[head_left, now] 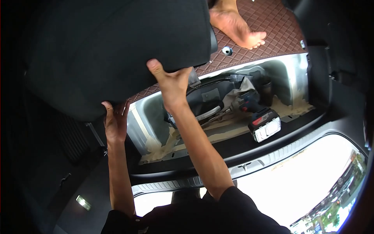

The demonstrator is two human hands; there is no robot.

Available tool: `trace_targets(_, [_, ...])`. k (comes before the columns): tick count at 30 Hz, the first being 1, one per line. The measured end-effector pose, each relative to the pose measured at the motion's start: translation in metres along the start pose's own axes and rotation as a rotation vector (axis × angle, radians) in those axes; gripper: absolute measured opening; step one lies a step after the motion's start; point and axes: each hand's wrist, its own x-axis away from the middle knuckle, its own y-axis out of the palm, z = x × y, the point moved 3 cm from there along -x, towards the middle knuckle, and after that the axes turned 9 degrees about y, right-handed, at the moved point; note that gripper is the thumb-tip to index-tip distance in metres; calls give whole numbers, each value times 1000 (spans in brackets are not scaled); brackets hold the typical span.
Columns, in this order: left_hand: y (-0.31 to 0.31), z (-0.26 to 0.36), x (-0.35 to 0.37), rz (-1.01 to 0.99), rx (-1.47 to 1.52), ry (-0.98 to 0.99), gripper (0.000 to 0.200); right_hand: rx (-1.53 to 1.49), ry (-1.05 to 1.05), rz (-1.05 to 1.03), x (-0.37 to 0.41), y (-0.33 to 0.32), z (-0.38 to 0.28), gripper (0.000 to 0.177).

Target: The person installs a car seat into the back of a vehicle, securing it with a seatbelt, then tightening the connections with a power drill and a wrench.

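Floor pan (145,117): we are finding open room along its near edge, left of the cordless drill (258,114). Cables and hoses (212,113) are crowding the middle, and the drill is blocking the right end. The raised seat cushion (109,46) is covering the far-left side. A bare foot (233,23) is occupying the quilted mat (274,25) beyond.
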Motion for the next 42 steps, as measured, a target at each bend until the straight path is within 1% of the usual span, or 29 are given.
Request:
trace_targets(3, [8,-2,-11,-47,-68,113,71,131,-16,50,-6,-6,5,90])
trace_targets(4, [0,-6,-14,-245,31,88,68,185,-28,57,-7,-7,7,91])
trace_targets(5, [-16,-9,-17,-213,-1,84,68,242,-39,65,-6,-9,9,92])
trace_targets(6, [-13,-8,-18,-182,-28,81,69,239,-70,78,-6,-8,7,97])
trace_targets(8, [-6,-5,-19,-91,-83,61,69,314,-92,116,-9,-10,8,98])
trace_targets(9, [-3,-6,-18,-100,-81,61,69,350,-95,130,-5,-8,11,98])
trace_targets(12, [-8,-7,-14,-100,-121,115,71,185,-222,115,-11,-1,14,85])
trace_targets(13, [-18,-13,-12,-82,-223,160,74,59,-253,70,-10,4,14,74])
trace_targets(14, [-19,-16,-7,-83,-365,193,71,-9,-110,36,-10,1,25,87])
trace_targets(15, [-9,-19,-1,-38,-465,300,67,343,-280,12,-21,-20,32,57])
trace_targets(16, [-17,-21,5,-47,-657,258,60,380,-383,254,-19,-21,35,53])
trace_targets(17, [-21,-31,10,33,-816,335,58,301,-259,199,-15,-19,28,65])
trace_targets(18, [-31,-48,13,195,-1045,457,64,222,-131,154,-10,-16,20,79])
trace_targets(19, [-17,-48,22,95,-979,454,85,147,-3,121,-5,-14,13,95])
trace_targets(20, [-31,-58,21,68,-1375,393,102,197,-14,106,-5,-15,15,87])
trace_targets(21, [-43,-74,18,18,-1340,410,112,247,-29,92,-4,-15,17,81])
trace_targets(23, [-54,-104,14,-35,-1643,548,111,352,-62,58,-3,-12,18,75])
trace_targets(25, [-57,-112,15,-11,-1641,634,110,336,-58,52,1,-5,17,76])
trace_targets(26, [-56,-117,17,24,-1666,625,106,255,-34,-46,-1,-8,18,75])
trace_targets(27, [-49,-119,23,10,-1597,551,102,174,-8,-145,-4,-9,18,77])
trace_targets(28, [-44,-122,25,11,-1492,535,99,315,-68,-130,-3,-5,18,76])
trace_targets(29, [-38,-126,27,6,-1386,517,97,317,-68,-141,-3,-7,18,75])
trace_targets(30, [-36,-130,21,66,-1451,540,96,342,-73,-160,0,-6,18,76])
trace_targets(31, [-36,-132,20,68,-1489,532,96,365,-80,-186,3,-2,18,77])
trace_targets(34, [-40,-134,21,79,-1470,504,93,373,-74,-165,9,1,19,80])
trace_targets(37, [-38,-138,15,84,-1498,502,90,339,-25,-220,11,-5,18,90])
trace_targets(40, [-37,-139,15,83,-1542,470,89,390,50,-150,27,-6,16,83])
trace_targets(42, [-37,-136,14,65,-1531,416,91,820,-7,-184,70,8,15,83])
